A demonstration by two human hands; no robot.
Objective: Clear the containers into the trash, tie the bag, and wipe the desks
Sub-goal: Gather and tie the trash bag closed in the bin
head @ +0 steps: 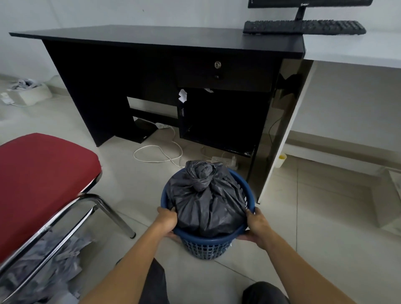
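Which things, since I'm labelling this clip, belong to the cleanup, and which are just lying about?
Belongs to the job:
tied trash bag
blue basket holding it
left hand and right hand, gripping the basket's rim
black desk
white desk

Just lying about:
red chair
keyboard
white cable
power strip
yellow cup

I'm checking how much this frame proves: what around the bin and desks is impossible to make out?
Head view only:
- Contents of the tied black bag: hidden by its opaque plastic.
- Fingers of the left hand and right hand: tucked under the blue basket rim.
- Monitor: cut off by the top edge.
- Grey pile under the red chair: blurred by the lens edge.
- Yellow cup: part hidden by the white desk panel.
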